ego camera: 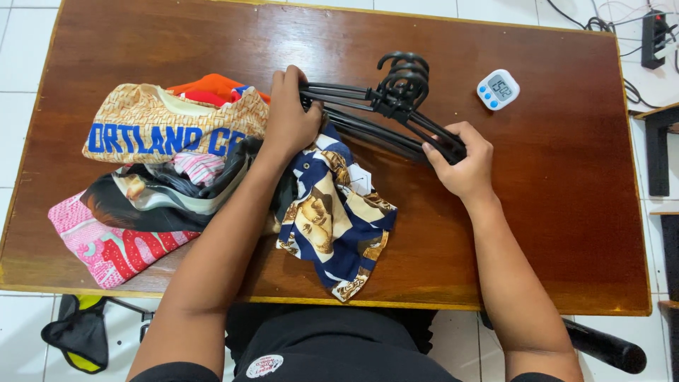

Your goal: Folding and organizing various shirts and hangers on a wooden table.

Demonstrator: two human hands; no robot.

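Gripping the hangers (385, 106) (long axis left-right), the left hand (290, 117) clasped their left end, the right hand (463, 159) their right.

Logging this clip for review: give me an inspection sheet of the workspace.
Surface: brown wooden table, glossy.
Job's things: bundle of black hangers; navy-and-gold patterned garment beneath.
Clutter: pile of clothes at left; white timer.
Grips: left hand and right hand each hold an end of the hangers.
Cables: power strip with cords, upper right floor.
Surroundings: white tiled floor; dark furniture at right.
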